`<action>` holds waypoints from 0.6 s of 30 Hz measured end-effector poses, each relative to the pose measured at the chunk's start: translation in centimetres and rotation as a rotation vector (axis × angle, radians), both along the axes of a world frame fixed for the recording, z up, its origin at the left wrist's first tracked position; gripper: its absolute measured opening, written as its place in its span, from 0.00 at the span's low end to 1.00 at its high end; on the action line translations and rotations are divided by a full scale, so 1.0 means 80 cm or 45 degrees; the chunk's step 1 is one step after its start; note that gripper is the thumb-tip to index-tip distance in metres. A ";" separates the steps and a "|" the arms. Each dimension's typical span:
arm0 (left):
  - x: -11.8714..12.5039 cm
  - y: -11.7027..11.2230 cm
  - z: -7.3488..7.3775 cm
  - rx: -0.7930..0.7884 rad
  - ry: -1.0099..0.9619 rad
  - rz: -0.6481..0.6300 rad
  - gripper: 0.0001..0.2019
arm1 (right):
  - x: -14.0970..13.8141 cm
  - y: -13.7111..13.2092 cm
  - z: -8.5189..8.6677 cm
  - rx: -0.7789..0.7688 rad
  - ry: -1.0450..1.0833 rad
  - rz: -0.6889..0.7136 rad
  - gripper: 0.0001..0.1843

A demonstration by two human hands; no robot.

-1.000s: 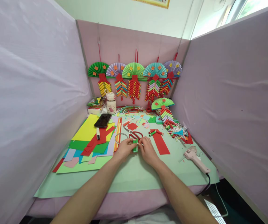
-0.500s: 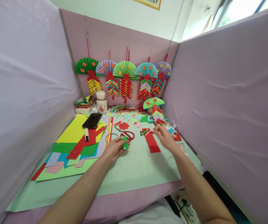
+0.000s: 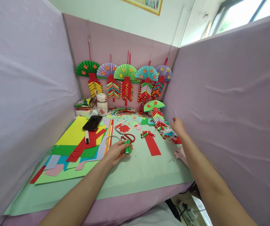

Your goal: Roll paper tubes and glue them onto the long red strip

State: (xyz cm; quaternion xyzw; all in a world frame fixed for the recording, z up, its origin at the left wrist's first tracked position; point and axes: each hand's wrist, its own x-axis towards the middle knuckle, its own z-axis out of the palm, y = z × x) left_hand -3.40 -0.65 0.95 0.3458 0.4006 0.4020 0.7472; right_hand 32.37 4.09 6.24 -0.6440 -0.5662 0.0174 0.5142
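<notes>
My left hand (image 3: pixel 117 151) is closed around a small green paper roll (image 3: pixel 127 146), held just above the pale green mat (image 3: pixel 137 171). My right hand (image 3: pixel 177 126) reaches to the far right, over a heap of paper scraps and small rolls (image 3: pixel 167 131) beside a folded fan decoration (image 3: pixel 154 106); its fingers are curled and I cannot make out anything in them. A red paper strip (image 3: pixel 152 145) and a few red and green rolls (image 3: pixel 146 134) lie between the two hands. Red-handled scissors (image 3: pixel 126 136) lie right behind the left hand.
Stacked coloured paper sheets (image 3: pixel 78 138) cover the left, with a black phone (image 3: pixel 92 122) and a marker (image 3: pixel 87 137) on them. A glue gun (image 3: pixel 179 153) lies at the right edge under my forearm. A jar (image 3: pixel 101 104) and hanging fan decorations (image 3: pixel 125 81) line the back panel.
My right hand left the green roll and moved right and back to the scrap heap. My left hand kept the roll. The view shifted slightly left.
</notes>
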 end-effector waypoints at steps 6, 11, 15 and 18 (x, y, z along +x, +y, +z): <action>-0.001 -0.007 0.004 -0.047 -0.186 -0.079 0.09 | -0.169 -0.074 -0.007 -0.199 -0.128 1.001 0.48; 0.000 -0.010 0.006 -0.069 -0.322 -0.100 0.07 | -0.243 -0.101 -0.038 -0.291 0.040 1.244 0.55; 0.000 -0.010 0.005 -0.057 -0.397 -0.174 0.08 | -0.252 -0.099 -0.051 -0.347 0.210 1.269 0.53; -0.001 -0.010 0.004 -0.039 -0.442 -0.228 0.09 | -0.254 -0.100 -0.056 -0.344 0.268 1.208 0.52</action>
